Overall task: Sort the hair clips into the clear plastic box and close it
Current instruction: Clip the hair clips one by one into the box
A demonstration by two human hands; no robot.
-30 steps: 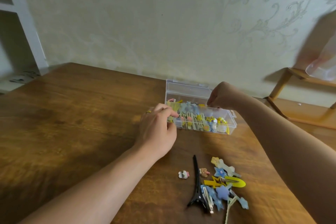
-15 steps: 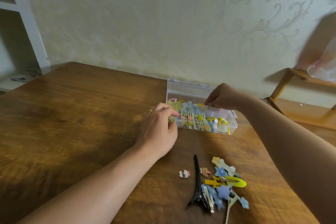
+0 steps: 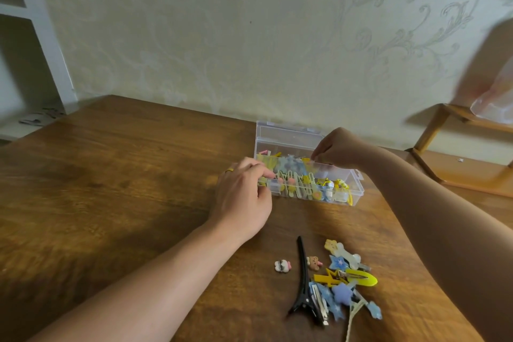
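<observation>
Right hand (image 3: 337,151) hides whatever its grip pinches over the box (image 3: 352,186).

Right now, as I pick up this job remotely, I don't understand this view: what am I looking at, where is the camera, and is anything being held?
There is no machine: these are a person's two bare hands, seen from a camera worn on the head and looking down. On the wooden table stands an open clear plastic box, partly filled with hair clips. The left hand holds the box's near left corner. The right hand reaches into the box; whether it pinches a clip, I cannot tell. Loose clips and a black clip lie nearer.
</observation>
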